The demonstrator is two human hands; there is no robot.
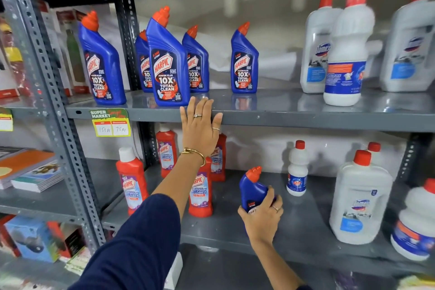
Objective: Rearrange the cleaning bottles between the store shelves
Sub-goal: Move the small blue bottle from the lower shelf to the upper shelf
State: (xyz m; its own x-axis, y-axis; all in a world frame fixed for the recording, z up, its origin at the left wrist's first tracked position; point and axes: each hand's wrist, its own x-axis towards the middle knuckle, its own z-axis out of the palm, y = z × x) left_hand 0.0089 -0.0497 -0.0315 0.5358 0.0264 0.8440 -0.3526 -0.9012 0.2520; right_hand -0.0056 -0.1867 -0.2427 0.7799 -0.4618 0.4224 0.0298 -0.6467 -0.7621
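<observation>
Several blue Harpic bottles (167, 61) with red caps stand on the upper shelf (282, 115). My left hand (200, 127) is open, fingers resting on that shelf's front edge just below them. On the lower shelf (301, 226), my right hand (262, 216) grips one more blue Harpic bottle (253, 189), tilted, its base hidden by my fingers. Red Harpic bathroom cleaner bottles (131, 181) stand at the left of the lower shelf, partly behind my left arm.
White Domex jugs (346, 49) stand at the upper right, and more white bottles (360, 198) at the lower right, with a small white bottle (297, 169) between. A grey perforated upright (58, 125) divides off the left rack with notebooks (30, 172). A price tag (110, 122) hangs there.
</observation>
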